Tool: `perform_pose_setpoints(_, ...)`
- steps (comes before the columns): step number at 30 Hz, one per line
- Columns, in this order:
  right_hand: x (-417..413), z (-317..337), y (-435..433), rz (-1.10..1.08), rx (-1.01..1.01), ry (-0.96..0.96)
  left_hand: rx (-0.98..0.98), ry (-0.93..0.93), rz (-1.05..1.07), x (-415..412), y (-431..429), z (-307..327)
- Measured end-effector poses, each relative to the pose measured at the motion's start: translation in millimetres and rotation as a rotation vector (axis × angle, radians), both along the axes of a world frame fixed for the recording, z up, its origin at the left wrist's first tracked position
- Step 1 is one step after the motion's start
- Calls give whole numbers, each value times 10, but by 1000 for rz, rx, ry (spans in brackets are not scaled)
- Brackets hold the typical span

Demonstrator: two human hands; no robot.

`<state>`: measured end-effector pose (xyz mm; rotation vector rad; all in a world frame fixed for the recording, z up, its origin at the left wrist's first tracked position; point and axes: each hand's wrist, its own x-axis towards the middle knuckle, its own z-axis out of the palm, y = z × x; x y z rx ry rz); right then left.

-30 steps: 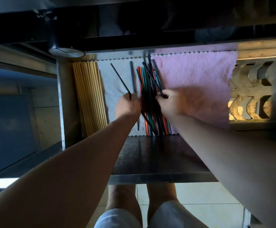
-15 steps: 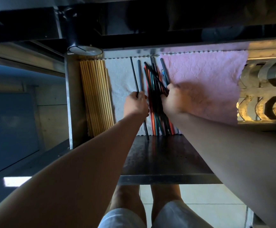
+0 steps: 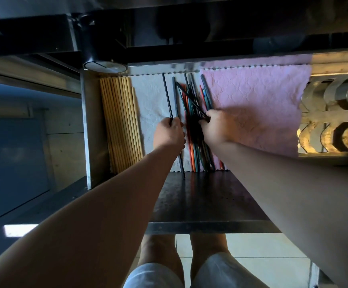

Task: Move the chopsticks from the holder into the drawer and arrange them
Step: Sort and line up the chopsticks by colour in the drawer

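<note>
Holding: left hand (image 3: 169,134) grips one black chopstick (image 3: 167,96); right hand (image 3: 214,127) pinches a crossed stick (image 3: 189,98).
Lying: coloured chopsticks (image 3: 190,146) in the drawer (image 3: 86,121), mid-frame, between the hands.
Axis: top-to-bottom; crossed stick slants, right hand nearer.

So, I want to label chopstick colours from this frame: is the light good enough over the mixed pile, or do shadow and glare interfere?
Head view: dim overall; deep shadow beside the right hand blackens the middle of the coloured chopsticks, so colours read only near their ends; glare sits on the metal rack; wooden chopsticks evenly lit.
</note>
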<state>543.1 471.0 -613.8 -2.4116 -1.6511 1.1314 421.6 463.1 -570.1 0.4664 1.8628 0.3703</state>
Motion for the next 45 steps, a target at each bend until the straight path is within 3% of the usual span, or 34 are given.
perform_pose_setpoints(11,-35,99,108,-104,-102,46,-6,16,-32,1,3,-5)
perform_pose_setpoints(19,116,362,25,-234,11,72,23,152,-170,260,75,-93)
perform_pose_setpoints(30,281,491,-108,-306,89,270,-11,298,-325,516,175,-193)
perform_pose_setpoints(38,323,516,-101,-359,116,340,-103,284,-291,602,259,-108)
perform_pose_setpoints(45,298,414,-116,-396,91,415,7,270,-422,437,177,12)
